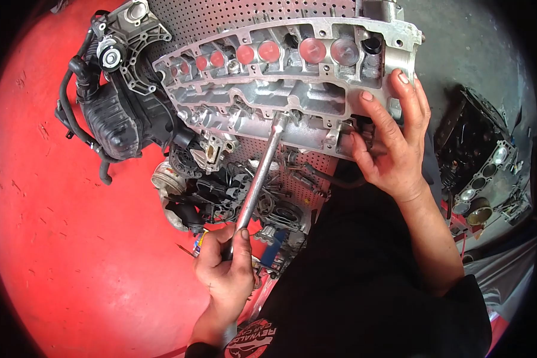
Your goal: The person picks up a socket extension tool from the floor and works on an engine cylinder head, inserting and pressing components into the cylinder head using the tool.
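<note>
A long-handled socket wrench [259, 178] runs from my left hand [225, 265], which is wrapped round its dark grip, up to a grey metal cylinder head [316, 80]. Its far end meets the casting at a bolt position near the lower middle; the socket and fastener there are mostly hidden. My right hand [397, 140] lies on the right end of the cylinder head, fingers spread and thumb on the lower edge. Round reddish and grey openings line the casting's upper row.
Under the cylinder head is a perforated metal bench top [221, 18]. On the left sits a black plastic engine part [116, 122] with hoses and a metal bracket [140, 51]. Loose parts [238, 197] are piled below. An engine block [477, 155] stands at right on the grey floor.
</note>
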`<state>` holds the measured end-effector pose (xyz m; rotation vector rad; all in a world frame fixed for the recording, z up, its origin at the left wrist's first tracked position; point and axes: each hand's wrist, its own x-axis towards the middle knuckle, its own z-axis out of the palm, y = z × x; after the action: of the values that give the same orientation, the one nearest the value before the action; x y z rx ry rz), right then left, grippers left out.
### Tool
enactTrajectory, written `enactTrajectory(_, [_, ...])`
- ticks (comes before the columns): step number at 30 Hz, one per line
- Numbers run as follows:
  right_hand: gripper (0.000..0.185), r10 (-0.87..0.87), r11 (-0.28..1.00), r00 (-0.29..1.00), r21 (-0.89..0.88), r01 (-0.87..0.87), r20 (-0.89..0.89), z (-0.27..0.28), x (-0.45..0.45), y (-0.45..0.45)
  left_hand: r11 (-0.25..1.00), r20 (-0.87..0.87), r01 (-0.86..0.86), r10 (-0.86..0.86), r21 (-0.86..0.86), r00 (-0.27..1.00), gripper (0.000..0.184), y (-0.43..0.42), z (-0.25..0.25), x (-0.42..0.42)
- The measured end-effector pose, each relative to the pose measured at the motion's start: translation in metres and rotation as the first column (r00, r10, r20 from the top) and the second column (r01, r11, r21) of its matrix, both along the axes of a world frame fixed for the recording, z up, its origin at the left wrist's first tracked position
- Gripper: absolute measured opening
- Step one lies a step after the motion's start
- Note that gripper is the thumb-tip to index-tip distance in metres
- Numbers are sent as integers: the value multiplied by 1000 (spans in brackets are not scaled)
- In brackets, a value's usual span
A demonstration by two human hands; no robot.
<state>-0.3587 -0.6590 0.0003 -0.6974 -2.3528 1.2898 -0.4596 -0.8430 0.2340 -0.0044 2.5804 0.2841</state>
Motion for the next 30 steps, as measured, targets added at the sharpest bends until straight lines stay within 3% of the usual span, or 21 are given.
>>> enactTrajectory(4, [68,2,1000,1000,-3,-2,3,-1,0,0,997,10,53,-53,-60,999,6,-8,1,0])
enactTrajectory(6, [67,-1,1000,1000,-2,1,-3,-1,0,0,999,-65,40,-41,-7,997,9,-10,-2,2])
enactTrajectory(10, [66,42,998,999,44,-42,5,-3,2,2,999,-2,32,-32,-39,999,6,-1,1,-1])
enactTrajectory(22, [68,4,1000,1000,3,-4,-12,0,0,0,996,3,-79,79,-33,997,5,7,0,6])
enactTrajectory(24, [68,11,1000,1000,2,-11,14,1,0,0,994,-64,-70,75,86,995,9,0,-3,15])
enactTrajectory(26, [67,22,1000,1000,22,-22,2,-1,-2,1,1000,-49,6,-5,24,999,11,-7,4,22])
enactTrajectory(28, [67,32,999,999,36,-32,2,0,1,1,982,-27,187,-187,4,982,14,-8,8,28])
enactTrajectory(30, [67,37,999,999,37,-36,-8,-1,0,1,990,-5,140,-140,16,990,16,0,10,31])
